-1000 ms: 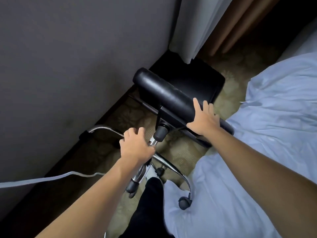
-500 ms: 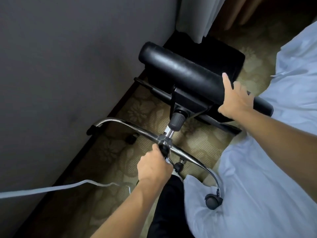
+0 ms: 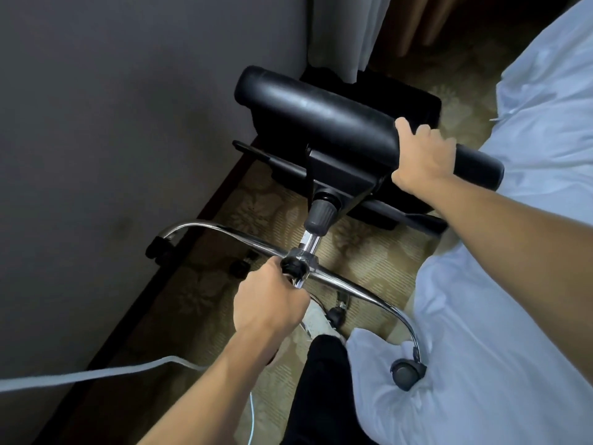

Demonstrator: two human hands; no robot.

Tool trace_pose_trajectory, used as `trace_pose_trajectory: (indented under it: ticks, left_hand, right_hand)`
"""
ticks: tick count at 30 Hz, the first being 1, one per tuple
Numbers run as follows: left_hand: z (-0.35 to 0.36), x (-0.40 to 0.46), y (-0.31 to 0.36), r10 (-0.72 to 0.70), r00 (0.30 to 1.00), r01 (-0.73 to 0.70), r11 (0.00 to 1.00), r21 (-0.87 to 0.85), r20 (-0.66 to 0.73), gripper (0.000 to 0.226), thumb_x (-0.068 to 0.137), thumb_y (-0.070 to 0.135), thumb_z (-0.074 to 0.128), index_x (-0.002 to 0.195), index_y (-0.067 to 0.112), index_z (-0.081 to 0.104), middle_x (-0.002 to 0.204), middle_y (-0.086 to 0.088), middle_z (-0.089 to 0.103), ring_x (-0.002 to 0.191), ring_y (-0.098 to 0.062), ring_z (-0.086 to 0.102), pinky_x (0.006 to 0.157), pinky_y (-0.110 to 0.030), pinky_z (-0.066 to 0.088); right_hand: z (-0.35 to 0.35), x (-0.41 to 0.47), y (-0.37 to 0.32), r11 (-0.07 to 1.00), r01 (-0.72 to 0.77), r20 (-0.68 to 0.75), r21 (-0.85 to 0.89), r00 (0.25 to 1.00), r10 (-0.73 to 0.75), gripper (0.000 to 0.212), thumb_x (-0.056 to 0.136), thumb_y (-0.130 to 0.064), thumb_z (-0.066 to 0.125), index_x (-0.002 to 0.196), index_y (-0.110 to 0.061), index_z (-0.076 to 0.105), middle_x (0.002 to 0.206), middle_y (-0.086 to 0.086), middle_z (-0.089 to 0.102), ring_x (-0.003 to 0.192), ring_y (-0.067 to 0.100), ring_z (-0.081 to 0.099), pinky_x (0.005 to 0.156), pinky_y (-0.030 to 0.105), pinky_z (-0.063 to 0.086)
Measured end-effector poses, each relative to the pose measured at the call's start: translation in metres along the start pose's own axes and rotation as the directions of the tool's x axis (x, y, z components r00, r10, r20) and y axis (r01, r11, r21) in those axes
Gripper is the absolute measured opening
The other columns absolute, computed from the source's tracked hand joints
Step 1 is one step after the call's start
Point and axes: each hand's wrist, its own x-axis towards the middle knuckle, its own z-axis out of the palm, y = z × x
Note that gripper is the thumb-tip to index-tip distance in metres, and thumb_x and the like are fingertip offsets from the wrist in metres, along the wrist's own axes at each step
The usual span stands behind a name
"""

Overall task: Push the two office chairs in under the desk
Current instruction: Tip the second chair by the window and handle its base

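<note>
A black office chair lies tipped on its side on the patterned carpet, its chrome star base and castors pointing toward me. My left hand grips a chrome leg of the base close to the centre hub. My right hand grips the edge of the black padded seat, fingers curled over it. The chair's backrest lies beyond the seat, near the curtain. No desk and no second chair are in view.
A grey wall with a dark skirting runs along the left. A bed with white sheets crowds the right side. A white cable trails across the floor at lower left. My dark-trousered leg stands below the base.
The view has swung, and the chair now sits higher and further right in frame. My left hand has moved from the gas column down to a base leg. My right hand has slid along the seat edge.
</note>
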Motion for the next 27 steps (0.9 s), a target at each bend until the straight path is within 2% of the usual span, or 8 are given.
trace_pose_trajectory:
  ticks: [3, 7, 9, 12, 17, 20, 24, 27]
  left_hand:
    - [0.003, -0.006, -0.005, 0.017, 1.0, -0.017, 1.0, -0.008, -0.011, 0.049, 0.06, 0.016, 0.056, 0.107, 0.027, 0.063, 0.06, 0.01, 0.06, 0.057, -0.011, 0.058, 0.048, -0.026, 0.043]
    - [0.002, -0.017, -0.015, 0.037, 0.999, -0.038, 0.999, -0.023, -0.019, 0.05, 0.06, 0.013, 0.059, 0.109, 0.022, 0.064, 0.06, 0.015, 0.055, 0.061, -0.013, 0.059, 0.057, -0.031, 0.054]
    - [0.002, -0.023, -0.023, 0.051, 0.998, -0.052, 0.998, -0.034, -0.034, 0.054, 0.06, 0.011, 0.058, 0.113, 0.023, 0.064, 0.057, 0.019, 0.049, 0.057, -0.003, 0.053, 0.053, -0.026, 0.05]
    - [0.001, -0.033, -0.037, 0.069, 0.997, -0.07, 0.997, -0.028, -0.035, 0.068, 0.059, 0.012, 0.057, 0.126, 0.025, 0.06, 0.054, 0.016, 0.052, 0.052, -0.001, 0.049, 0.045, -0.018, 0.04]
    - [-0.003, -0.05, -0.052, 0.035, 0.999, -0.035, 0.999, -0.041, -0.006, 0.073, 0.056, 0.016, 0.056, 0.127, 0.031, 0.058, 0.052, 0.01, 0.061, 0.053, -0.007, 0.059, 0.046, -0.021, 0.047]
    - [-0.004, -0.057, -0.057, 0.007, 1.0, -0.007, 0.999, -0.041, 0.004, 0.073, 0.057, 0.018, 0.057, 0.128, 0.036, 0.057, 0.055, 0.012, 0.062, 0.055, -0.006, 0.059, 0.047, -0.02, 0.045]
    - [-0.004, -0.061, -0.068, 0.003, 1.0, -0.002, 0.999, -0.051, 0.03, 0.073, 0.058, 0.021, 0.061, 0.128, 0.038, 0.056, 0.053, 0.016, 0.063, 0.054, 0.0, 0.061, 0.038, -0.01, 0.037]
    - [-0.002, -0.065, -0.08, -0.008, 0.999, 0.01, 0.998, -0.069, 0.034, 0.074, 0.058, 0.024, 0.062, 0.131, 0.038, 0.053, 0.052, 0.015, 0.062, 0.052, 0.004, 0.06, 0.036, -0.01, 0.036]
  right_hand:
    - [-0.001, -0.007, -0.001, 1.0, 0.025, -0.051, -0.01, 0.998, -0.026, 0.084, 0.069, -0.019, 0.079, 0.137, -0.019, 0.03, 0.116, 0.022, 0.054, 0.106, 0.041, 0.053, 0.089, 0.051, 0.04]
    - [-0.007, -0.019, -0.012, 0.998, 0.035, -0.08, -0.044, 0.996, -0.038, 0.083, 0.071, -0.02, 0.078, 0.139, -0.017, 0.031, 0.117, 0.023, 0.055, 0.107, 0.04, 0.053, 0.092, 0.05, 0.039]
    - [-0.012, -0.026, -0.021, 0.996, 0.05, -0.106, -0.07, 0.993, -0.057, 0.082, 0.07, -0.022, 0.078, 0.139, -0.016, 0.032, 0.117, 0.022, 0.056, 0.107, 0.039, 0.053, 0.094, 0.049, 0.037]
    - [-0.018, -0.036, -0.035, 0.99, 0.085, -0.151, -0.113, 0.983, -0.101, 0.083, 0.069, -0.028, 0.078, 0.138, -0.016, 0.034, 0.116, 0.021, 0.057, 0.105, 0.037, 0.054, 0.093, 0.045, 0.035]
    - [-0.022, -0.054, -0.046, 0.985, 0.11, -0.197, -0.134, 0.971, -0.135, 0.079, 0.069, -0.024, 0.074, 0.138, -0.016, 0.036, 0.114, 0.02, 0.057, 0.103, 0.037, 0.052, 0.094, 0.047, 0.034]
    - [-0.023, -0.067, -0.049, 0.991, 0.08, -0.199, -0.109, 0.975, -0.1, 0.079, 0.068, -0.019, 0.075, 0.137, -0.017, 0.036, 0.112, 0.019, 0.057, 0.104, 0.036, 0.052, 0.094, 0.047, 0.035]
    - [-0.019, -0.082, -0.048, 0.999, 0.009, -0.216, -0.05, 0.976, -0.019, 0.079, 0.067, -0.014, 0.076, 0.136, -0.018, 0.037, 0.11, 0.018, 0.057, 0.103, 0.035, 0.052, 0.091, 0.047, 0.036]
    - [-0.016, -0.095, -0.05, 0.999, -0.034, -0.254, -0.006, 0.967, 0.031, 0.082, 0.064, -0.015, 0.08, 0.134, -0.019, 0.038, 0.11, 0.018, 0.057, 0.102, 0.036, 0.052, 0.089, 0.047, 0.037]
